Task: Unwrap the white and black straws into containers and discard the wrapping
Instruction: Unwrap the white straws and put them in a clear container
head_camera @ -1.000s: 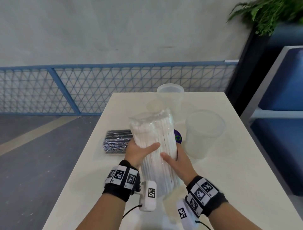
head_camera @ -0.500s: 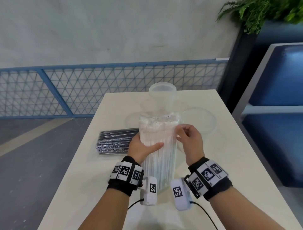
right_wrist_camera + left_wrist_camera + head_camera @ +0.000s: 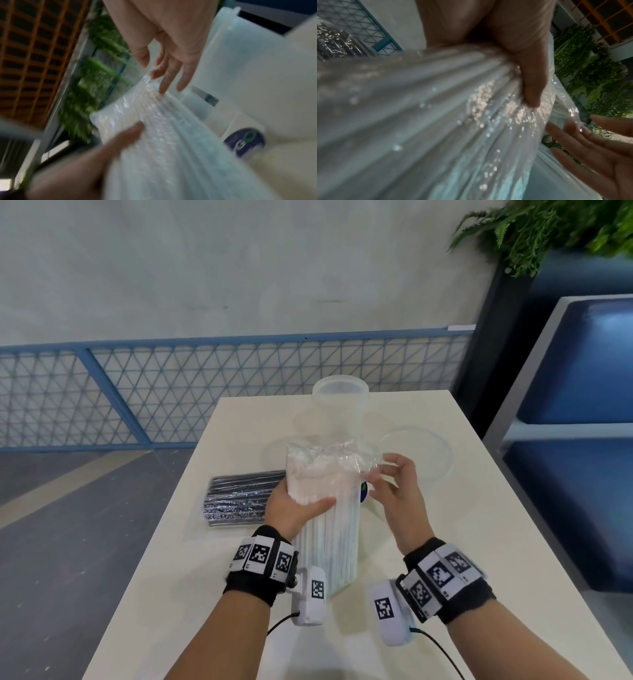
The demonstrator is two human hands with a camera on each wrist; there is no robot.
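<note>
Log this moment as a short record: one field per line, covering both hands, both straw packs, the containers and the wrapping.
left hand: grips the white straw pack around its middle, thumb across the front
right hand: pinches the loose clear wrapping at the pack's top right edge
white straw pack: upright, bottom end on the table
wrapping: still on, crumpled at the top
black straw pack: lying flat on the table, left of the white pack, still wrapped
tall container: behind the pack, no straws seen inside
wide container: right of the pack, no straws seen inside
</note>
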